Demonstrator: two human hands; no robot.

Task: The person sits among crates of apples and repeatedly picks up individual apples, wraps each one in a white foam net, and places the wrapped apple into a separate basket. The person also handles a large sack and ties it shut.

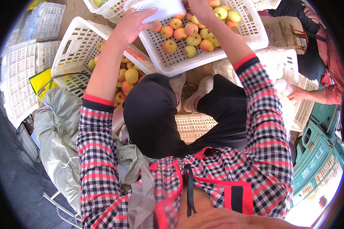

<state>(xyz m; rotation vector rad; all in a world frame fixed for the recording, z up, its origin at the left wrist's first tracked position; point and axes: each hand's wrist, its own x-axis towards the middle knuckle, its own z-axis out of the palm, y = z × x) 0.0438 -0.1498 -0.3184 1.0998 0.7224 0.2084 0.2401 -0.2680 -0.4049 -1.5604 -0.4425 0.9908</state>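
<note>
A white foam fruit net (164, 11), blurred, is stretched between my hands above a white plastic crate (160, 64) of red-and-yellow apples (191, 29). The net's left end is between the thumb and fingers of my left hand (131, 25). At its right end are the fingers of my right hand (200, 11), partly cut off by the top edge of the view. Below my left forearm, a second white crate (74, 37) holds more apples (131, 75), some of them hidden by my arm and knee.
Stacked white crates (19, 80) and a tied woven sack (57, 120) stand at left. On the right, another person's hand (296, 93) touches a foam-netted fruit (281, 85) over a crate (292, 61). Teal crates (312, 154) stand at lower right.
</note>
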